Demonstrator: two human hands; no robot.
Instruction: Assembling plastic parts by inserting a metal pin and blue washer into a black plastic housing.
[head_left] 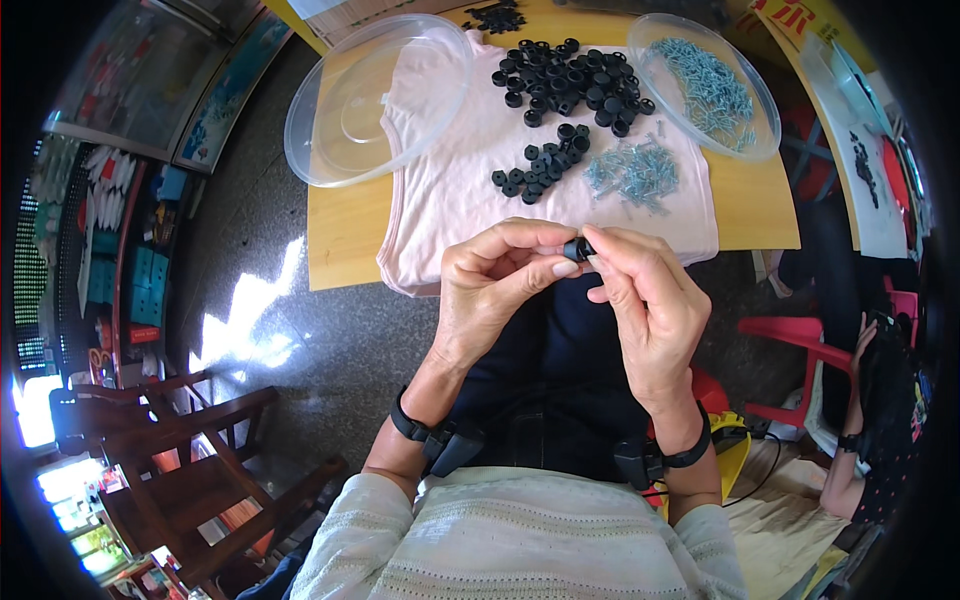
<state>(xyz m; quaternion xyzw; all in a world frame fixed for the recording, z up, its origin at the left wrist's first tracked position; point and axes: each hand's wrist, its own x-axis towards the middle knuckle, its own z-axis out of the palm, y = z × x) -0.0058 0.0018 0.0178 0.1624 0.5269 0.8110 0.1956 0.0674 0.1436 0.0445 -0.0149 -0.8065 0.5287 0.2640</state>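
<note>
Item: black cap (577, 249), small and round, pinched between both hands above the lap, just short of the bench (340, 225) edge.
Left hand (495, 285): fingers clenched on the cap from the left, thumb under.
Right hand (650, 300): fingertips gripping its right side; equally near.
Axis: appears to run hand to hand.
Beyond: pink cloth (450, 190), loose caps (565, 85), screws (632, 172).
</note>
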